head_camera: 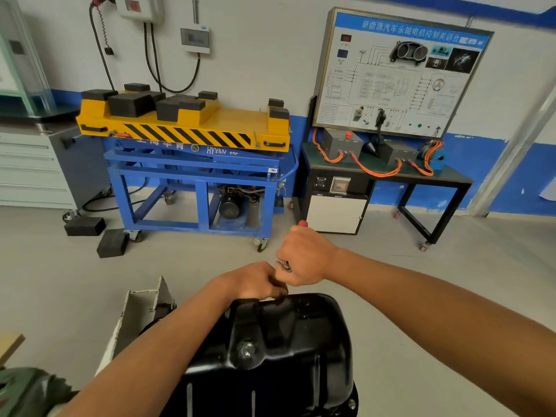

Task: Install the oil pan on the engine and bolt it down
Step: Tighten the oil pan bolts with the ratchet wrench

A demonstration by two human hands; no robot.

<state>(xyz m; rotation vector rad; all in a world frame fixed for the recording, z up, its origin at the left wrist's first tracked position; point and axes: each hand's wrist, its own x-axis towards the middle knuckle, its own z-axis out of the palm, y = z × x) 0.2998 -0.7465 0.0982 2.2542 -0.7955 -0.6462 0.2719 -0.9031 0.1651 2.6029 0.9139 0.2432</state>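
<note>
Oil pan point(285, 341), grey floor point(60, 281), blue cart point(180, 169), white wall point(255, 55)

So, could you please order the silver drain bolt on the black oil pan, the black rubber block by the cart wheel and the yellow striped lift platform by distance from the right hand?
From the right hand:
1. Silver drain bolt, just below on the black oil pan.
2. Black rubber block, low on the left.
3. Yellow striped lift platform, far back, upper left.
</note>
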